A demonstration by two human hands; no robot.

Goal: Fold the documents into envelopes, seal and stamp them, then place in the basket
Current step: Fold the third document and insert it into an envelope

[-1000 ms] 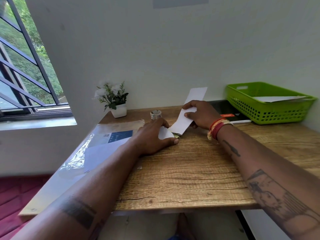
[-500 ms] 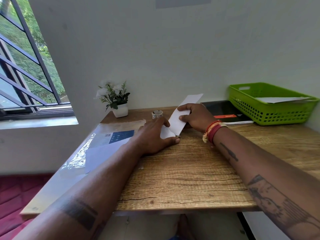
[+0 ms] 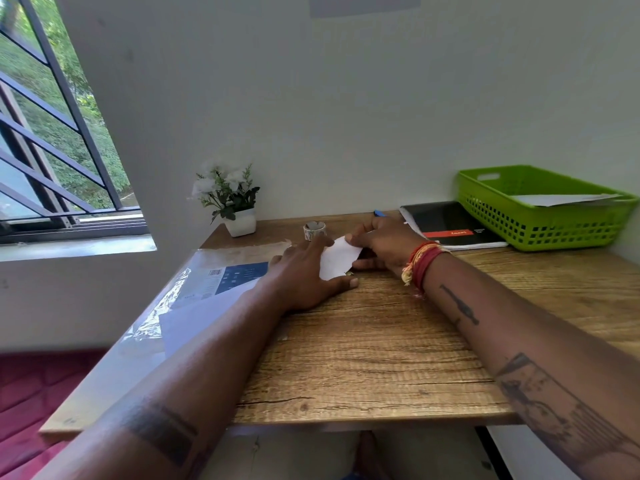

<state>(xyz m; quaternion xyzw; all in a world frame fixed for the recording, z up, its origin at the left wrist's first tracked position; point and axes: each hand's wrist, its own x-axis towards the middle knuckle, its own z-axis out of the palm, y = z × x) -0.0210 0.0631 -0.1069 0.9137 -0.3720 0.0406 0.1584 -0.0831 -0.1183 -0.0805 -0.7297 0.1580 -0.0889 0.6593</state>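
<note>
On the brown wood-grain desk (image 3: 363, 358), the left hand (image 3: 304, 278) lies flat with fingers spread, pressing the near end of a white folded paper document (image 3: 337, 259). Just beyond, the right hand (image 3: 384, 242) pinches the paper's far end with curled fingers. A small roll of patterned tape (image 3: 314, 231) stands behind them. Far right sits the green plastic slotted basket (image 3: 540, 223), white paper inside.

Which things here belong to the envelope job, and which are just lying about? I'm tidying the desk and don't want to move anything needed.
In use:
white paper, held by left hand and right hand
tape roll
green basket
plastic-wrapped paper pack

Lying about:
potted plant
black notebook
blue pen
</note>
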